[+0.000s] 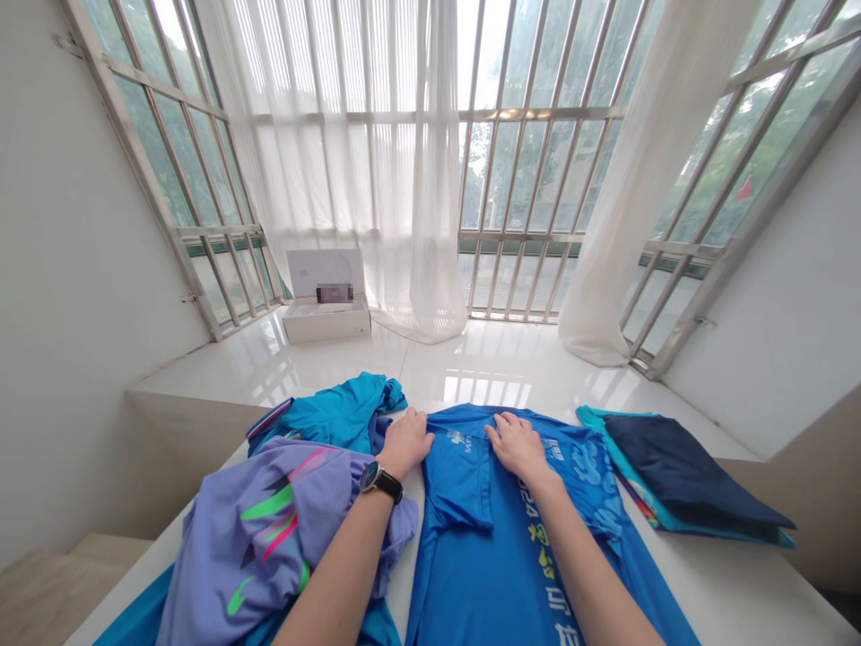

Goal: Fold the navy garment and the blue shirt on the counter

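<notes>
Head camera, and we're over a bright blue, thin-fabric shirt with white and yellow print (477,588), laid out across the lower centre of the frame, its short blue sleeve (464,489) turned in over the chest. What could trip us up? That cloth looks slippery, so an uneven tug along the top could skew the shoulder line or let the turned-in sleeve slide loose. Trouble lurks lower left too: our forearm crosses a crumpled lavender garment with green and pink streaks (229,529), and a careless sweep could drag it onto the blue. Now the grip! Our left hand (405,441), black-strapped watch (382,482) at its wrist, curls narrowly at the shirt's upper left corner; our right hand (519,444), just right of the frame's centre, rests near the top edge, thumb and fingers moderately spread. Both touch cloth, but whether either pinches it, we can't tell.
</notes>
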Demonstrator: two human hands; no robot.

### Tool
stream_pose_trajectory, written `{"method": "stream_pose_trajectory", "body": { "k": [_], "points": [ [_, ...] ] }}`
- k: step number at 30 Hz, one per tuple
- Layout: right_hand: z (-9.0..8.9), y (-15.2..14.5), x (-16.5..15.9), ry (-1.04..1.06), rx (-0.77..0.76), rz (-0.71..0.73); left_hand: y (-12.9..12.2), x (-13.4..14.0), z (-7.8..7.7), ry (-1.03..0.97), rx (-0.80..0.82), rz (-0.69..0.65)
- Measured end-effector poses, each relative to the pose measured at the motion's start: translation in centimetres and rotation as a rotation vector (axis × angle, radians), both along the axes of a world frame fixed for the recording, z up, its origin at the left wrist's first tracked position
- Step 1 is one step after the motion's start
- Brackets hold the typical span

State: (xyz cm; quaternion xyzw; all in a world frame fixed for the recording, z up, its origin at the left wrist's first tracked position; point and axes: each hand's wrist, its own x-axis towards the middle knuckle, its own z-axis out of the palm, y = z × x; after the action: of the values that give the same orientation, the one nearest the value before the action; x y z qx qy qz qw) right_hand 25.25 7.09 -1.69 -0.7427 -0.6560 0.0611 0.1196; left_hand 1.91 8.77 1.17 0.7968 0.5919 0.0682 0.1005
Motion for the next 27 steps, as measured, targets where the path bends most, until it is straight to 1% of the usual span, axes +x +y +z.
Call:
{"method": "stream_pose_trajectory", "body": {
  "k": [3, 8, 10, 15, 18, 22, 27],
  "points": [
    [0.6, 0.3, -0.6, 0.058, 0.008, 0.057, 0.0, 0.0, 0.1, 0.005, 0.015, 0.000],
    [1.5, 0.3, -2.1, 0.171, 0.000, 0.245, 0.0, -0.1, 0.1, 0.005, 0.040, -0.015],
    [1.5, 0.1, -2.3, 0.187, -0.020, 0.269, 0.0, -0.1, 0.0, 0.004, 0.045, -0.020],
    [1.3, -0.2, -2.0, 0.219, -0.066, 0.233, 0.1, -0.1, -0.2, 0.003, 0.054, -0.024],
    [1.6, -0.2, -1.8, 0.270, -0.071, 0.241, 0.1, -0.1, -0.3, 0.004, 0.054, -0.017],
    [2.2, -0.1, -1.6, 0.376, -0.051, 0.227, 0.2, -0.1, -0.4, 0.007, 0.054, 0.005],
    [2.2, 0.4, -1.3, 0.521, -0.063, 0.144, 0.3, 0.0, -0.7, 0.011, 0.073, 0.031]
  ]
}}
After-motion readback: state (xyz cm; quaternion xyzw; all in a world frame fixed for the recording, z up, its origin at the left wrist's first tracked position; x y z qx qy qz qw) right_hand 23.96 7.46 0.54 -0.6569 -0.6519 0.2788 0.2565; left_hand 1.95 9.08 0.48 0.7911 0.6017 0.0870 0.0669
